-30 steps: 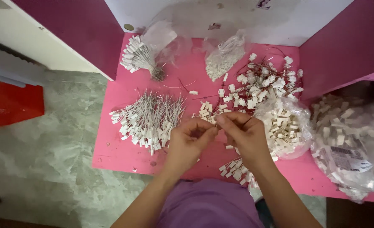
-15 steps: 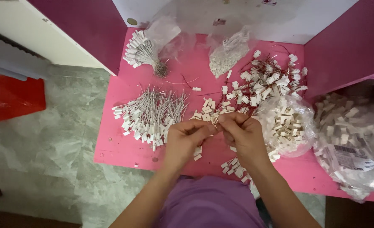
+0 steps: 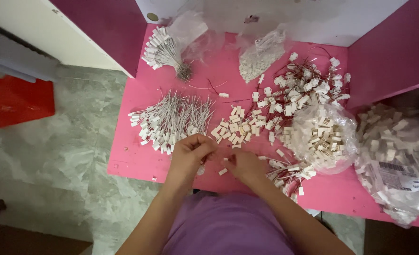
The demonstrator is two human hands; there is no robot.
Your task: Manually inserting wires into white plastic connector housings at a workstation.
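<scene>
The table point(image 3: 138, 160) is bright pink, the connectors point(image 3: 233, 128) white, their wires point(image 3: 308, 71) dark red, the shirt point(image 3: 228, 226) purple, the floor point(image 3: 44, 156) grey-green marbled, a bag point(image 3: 18, 101) red

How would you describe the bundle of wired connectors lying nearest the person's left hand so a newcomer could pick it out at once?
Start from the pink table and go to its left half, just above the left hand. There lies a fanned heap of white-wired connectors, plugs toward the table's left edge. Unlike the red-wired connectors to the right and the tied bunch at the back, it has pale wires and lies loose.
</scene>
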